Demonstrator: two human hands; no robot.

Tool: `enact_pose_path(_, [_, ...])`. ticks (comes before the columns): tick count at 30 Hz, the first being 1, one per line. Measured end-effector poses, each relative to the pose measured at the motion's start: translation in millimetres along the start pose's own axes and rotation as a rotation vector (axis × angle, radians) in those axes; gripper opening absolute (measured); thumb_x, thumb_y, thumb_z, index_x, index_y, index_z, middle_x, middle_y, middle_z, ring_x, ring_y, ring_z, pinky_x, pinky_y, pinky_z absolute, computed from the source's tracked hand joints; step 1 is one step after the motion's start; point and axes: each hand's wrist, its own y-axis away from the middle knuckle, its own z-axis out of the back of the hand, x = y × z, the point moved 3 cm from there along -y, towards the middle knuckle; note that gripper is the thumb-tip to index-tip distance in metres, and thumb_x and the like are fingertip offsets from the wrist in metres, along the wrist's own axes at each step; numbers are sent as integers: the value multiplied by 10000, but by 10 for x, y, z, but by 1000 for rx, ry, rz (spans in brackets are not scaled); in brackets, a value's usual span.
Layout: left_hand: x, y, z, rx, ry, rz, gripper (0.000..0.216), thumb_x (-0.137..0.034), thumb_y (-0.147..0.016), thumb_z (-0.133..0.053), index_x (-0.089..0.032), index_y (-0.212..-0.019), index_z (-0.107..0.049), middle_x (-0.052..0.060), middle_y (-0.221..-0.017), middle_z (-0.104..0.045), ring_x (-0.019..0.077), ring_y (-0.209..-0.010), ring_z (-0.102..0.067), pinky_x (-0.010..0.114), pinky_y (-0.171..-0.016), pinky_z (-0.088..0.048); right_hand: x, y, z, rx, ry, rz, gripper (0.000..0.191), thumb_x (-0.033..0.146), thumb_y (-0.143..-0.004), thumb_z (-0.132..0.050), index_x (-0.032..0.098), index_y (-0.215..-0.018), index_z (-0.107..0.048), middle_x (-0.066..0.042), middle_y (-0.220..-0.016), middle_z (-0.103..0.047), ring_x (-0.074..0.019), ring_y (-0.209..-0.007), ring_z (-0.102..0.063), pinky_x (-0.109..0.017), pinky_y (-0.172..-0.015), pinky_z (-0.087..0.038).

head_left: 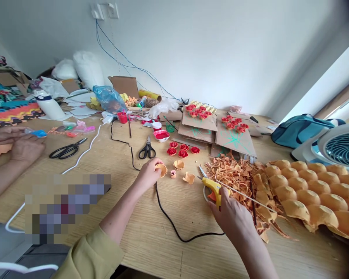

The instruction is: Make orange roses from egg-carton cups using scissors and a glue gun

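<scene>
Between the fingers of my left hand (147, 172) is an orange egg-carton cup (162, 170) cut into petals. My right hand (231, 211) grips a yellow glue gun (215, 188), its nozzle pointing left above the table. Beside the left hand lie another petal cup (178, 165), a small rolled bud (173, 174) and a flatter petal piece (189, 178). Several red paper roses (183, 148) sit just behind them. Black-handled scissors (147, 150) rest behind my left hand. The blades of another pair (203, 171) show near the glue gun's nozzle.
Carton scraps (235, 170) and an orange egg tray (317, 190) lie to the right, near a fan (341, 147). Cardboard (235, 141) with red roses stands behind. A black cable (174, 228) crosses the table. Another person's hands (26, 145) work at the left, near black scissors (66, 150).
</scene>
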Motion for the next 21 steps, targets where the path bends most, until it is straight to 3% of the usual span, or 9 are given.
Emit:
enact_pose_path(3, [45,-12,-61,31,-31,22,283,-29,-752,-481,-184,-916,-652,37,-910,-722,184,-829,-646,267,-763,-471,31,7,-70,22,-26,-8,291,418,-963,-520,187,-1139,-499,-85,-808,-724,-277,-758,-747,-305,-563,-426])
enact_pose_path(11, [135,-2,-189,126,-108,35,317,-34,-764,-517,-188,-990,-677,55,-912,-744,196,-822,-668,261,-735,-474,-109,-116,-266,-124,-218,-17,210,349,-958,-487,201,-1104,-456,-53,-742,-680,-262,-682,-711,-306,-568,-412])
enact_pose_path(17, [180,-1,-152,174,-88,33,262,-115,-829,-526,-187,-1037,-666,56,-987,-755,177,-880,-696,234,-744,-490,-199,-184,-144,-267,-576,-79,352,465,-789,-641,223,-982,-474,-26,-730,-650,-241,-617,-646,-302,-533,-413])
enact_pose_path(21, [197,-16,-78,187,-99,47,240,-180,-887,-489,-176,-1042,-673,65,-1003,-752,182,-870,-694,247,-746,-493,-207,-106,-8,-298,-919,-208,489,562,-708,-730,226,-1019,-558,-67,-887,-693,-244,-712,-666,-344,-624,-486])
